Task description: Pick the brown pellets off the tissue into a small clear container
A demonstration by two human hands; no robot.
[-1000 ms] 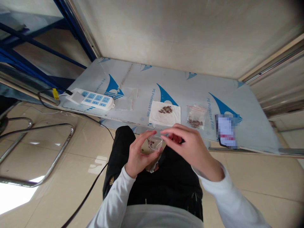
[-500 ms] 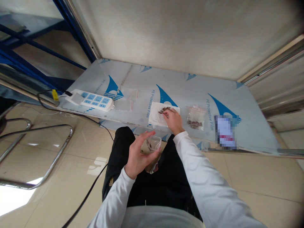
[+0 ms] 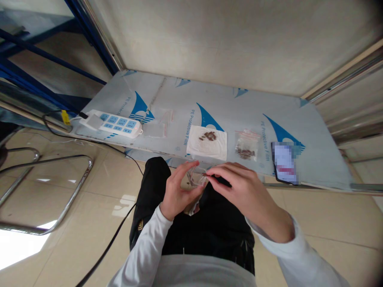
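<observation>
Clear plastic bag (image 3: 197,179): just one, held up over the lap near the table's (image 3: 254,107) front edge, basically where it was half a second ago
Brown piece (image 3: 204,174): looks like one, pinched right at the bag's mouth; too tiny to say what it is
Right hand (image 3: 239,181): back from the napkin (image 3: 206,151), where it was picking half a second ago; now it's got the brown piece between thumb and forefinger, wrist angled in from the right
Left hand (image 3: 179,189): hasn't really moved, thumb and fingers curved around the bag, gripping it with the mouth spread
Pile of brown bits (image 3: 210,136): one loose heap on the napkin, uncovered again now that the hand's gone; way too jumbled to count, sorry
Napkin: one, white, lying flat
Zip bag with brown bits (image 3: 247,145): one, just right of the napkin
Phone (image 3: 284,163): one, screen pixelated, further right
Flat clear bags (image 3: 155,129): off to the left, overlapping, can't tell how many
Power strip (image 3: 119,125): one, white with blue sockets, far left
</observation>
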